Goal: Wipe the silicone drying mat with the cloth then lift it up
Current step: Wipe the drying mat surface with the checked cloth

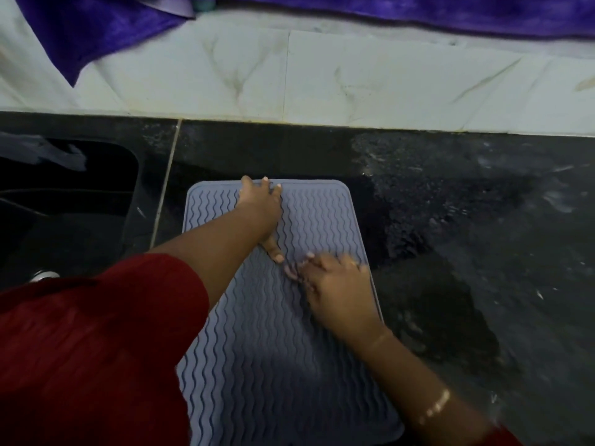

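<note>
Status: mat (257, 349) is grey-blue silicone with rounded corners, a thin raised rim and wavy ridges running lengthwise. It lies flat on the black speckled counter (450, 220), with the sink (64, 204) at its 9 o'clock and the white marbled tile wall (354, 82) at 12.

Left hand (259, 207) is at the mat's 12 o'clock edge, palm down, fingers straight and spread. Its grip holds nothing and just presses the mat.

Right hand (335, 288) is on the mat toward the 3 o'clock edge, motion-blurred. Can't tell whether its grip has anything in it.

Red sleeve (96, 349) is on the left arm, gold bangles (434, 407) on the right. Purple fabric (96, 27) hangs at 11–12 o'clock.
</note>
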`<state>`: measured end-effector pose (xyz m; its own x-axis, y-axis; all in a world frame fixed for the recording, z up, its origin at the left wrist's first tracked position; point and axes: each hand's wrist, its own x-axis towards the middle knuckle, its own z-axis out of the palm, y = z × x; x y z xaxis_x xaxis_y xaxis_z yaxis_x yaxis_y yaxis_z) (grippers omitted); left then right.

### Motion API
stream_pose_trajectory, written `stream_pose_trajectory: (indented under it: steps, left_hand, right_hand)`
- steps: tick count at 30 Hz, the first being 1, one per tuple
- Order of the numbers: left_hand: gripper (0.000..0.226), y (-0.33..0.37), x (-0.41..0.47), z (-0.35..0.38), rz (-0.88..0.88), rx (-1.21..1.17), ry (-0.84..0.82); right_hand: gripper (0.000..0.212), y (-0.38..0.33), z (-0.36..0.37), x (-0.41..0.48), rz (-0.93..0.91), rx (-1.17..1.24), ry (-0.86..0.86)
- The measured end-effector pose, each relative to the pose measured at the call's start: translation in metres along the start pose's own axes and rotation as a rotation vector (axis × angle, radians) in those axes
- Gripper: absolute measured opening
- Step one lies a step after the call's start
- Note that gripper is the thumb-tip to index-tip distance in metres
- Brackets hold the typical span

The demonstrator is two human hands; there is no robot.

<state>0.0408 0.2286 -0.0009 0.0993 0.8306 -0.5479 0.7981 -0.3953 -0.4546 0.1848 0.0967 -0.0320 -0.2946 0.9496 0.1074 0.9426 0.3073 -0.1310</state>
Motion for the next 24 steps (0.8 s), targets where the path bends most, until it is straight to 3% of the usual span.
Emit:
stream_pose_trajectory:
  steps: [2,5,10,13,16,19,24]
  left_hand:
    - [0.136,0.0,-0.005,0.0,-0.001,-0.024,0.001]
    - [0.136,0.0,-0.015,0.007,0.0,-0.131,0.024]
    - [0.095,0.009,-0.041,0.042,0.078,-0.493,0.127]
    - [0.116,0.005,-0.053,0.057,0.153,-0.659,-0.056]
    - [0.129,0.012,-0.053,0.06,0.112,-0.539,-0.05]
    - [0.127,0.02,-0.055,0.062,0.074,-0.483,0.033]
    - [0.121,0.026,-0.063,0.056,0.046,-0.43,0.051]
  right_hand:
    - [0.031,0.0,-0.001,-0.026,-0.012,-0.017,-0.026]
    - [0.018,-0.001,-0.011,-0.02,0.077,0.073,-0.079]
    - [0.029,0.011,-0.016,0.076,0.276,0.153,-0.147]
    - [0.052,0.008,-0.01,0.091,0.282,0.118,-0.289]
    - [0.046,-0.004,-0.005,0.05,0.154,-0.047,-0.21]
    - [0.035,-0.009,-0.001,-0.014,0.027,0.027,-0.089]
    - [0.026,-0.005,-0.002,-0.04,0.049,0.17,-0.132]
